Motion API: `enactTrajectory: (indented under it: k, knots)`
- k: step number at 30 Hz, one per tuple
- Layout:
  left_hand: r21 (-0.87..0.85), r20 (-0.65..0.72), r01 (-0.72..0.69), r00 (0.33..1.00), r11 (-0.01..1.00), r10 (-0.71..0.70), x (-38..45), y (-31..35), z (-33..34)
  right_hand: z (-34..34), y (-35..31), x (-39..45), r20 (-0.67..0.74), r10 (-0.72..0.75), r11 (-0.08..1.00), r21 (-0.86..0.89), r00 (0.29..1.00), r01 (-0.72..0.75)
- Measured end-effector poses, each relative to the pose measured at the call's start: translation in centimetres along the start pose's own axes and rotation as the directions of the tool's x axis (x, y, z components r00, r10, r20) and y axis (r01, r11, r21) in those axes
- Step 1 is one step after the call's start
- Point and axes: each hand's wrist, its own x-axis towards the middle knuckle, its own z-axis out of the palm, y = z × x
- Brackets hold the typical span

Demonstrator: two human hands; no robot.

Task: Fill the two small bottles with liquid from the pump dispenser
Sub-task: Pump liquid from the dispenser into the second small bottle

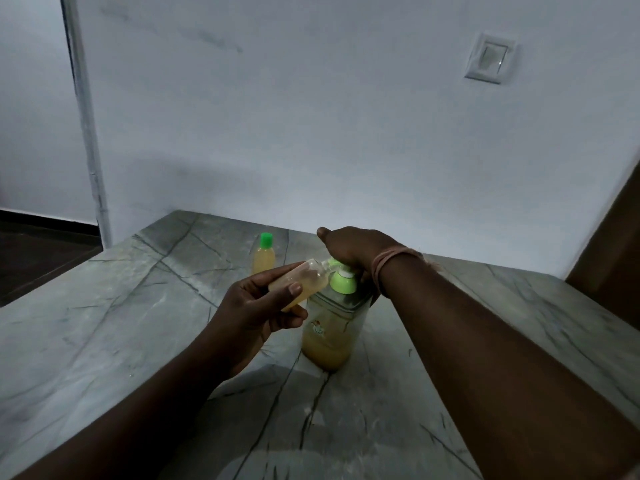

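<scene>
Our left hand fingers grip the small bottle, tilted, mouth at the pump dispenser spout; right hand presses the pump.

Pump dispenser centre on table; capped bottle behind-left; open bottle at spout.

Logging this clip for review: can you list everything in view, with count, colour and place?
capped small bottle: one, green cap, yellowish liquid inside, upright at the back of the table.
open small bottle: one, clear, partly filled, tilted, mouth at the pump spout.
pump dispenser: one, clear with green pump, yellowish liquid low inside, mid-table.
table: one, grey marble.
wall switch: one, white, upper right.
left hand: grips the open small bottle.
right hand: rests on the pump head; bands on the wrist.
</scene>
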Motion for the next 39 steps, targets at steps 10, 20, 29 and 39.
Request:
enactTrajectory:
  k: [10,20,29,39]
  knots:
    - [0.015,-0.004,-0.009,1.000,1.000,0.009,0.0,0.1,0.0,0.4,0.2,0.6,-0.055,-0.006,0.999,-0.045,0.998,0.004]
    - [0.004,-0.013,-0.004,1.000,1.000,0.004,-0.3,0.7,0.3,-0.6,-0.3,-0.1,-0.004,0.024,0.999,0.025,1.000,-0.024]
    - [0.025,-0.005,-0.011,1.000,1.000,0.011,-0.4,0.6,0.3,0.6,0.2,0.5,-0.068,0.041,0.998,0.053,0.997,-0.038]
    - [0.024,-0.003,-0.009,1.000,1.000,0.009,-0.5,0.5,0.2,0.6,0.1,0.6,-0.056,0.033,0.999,0.042,0.998,-0.031]
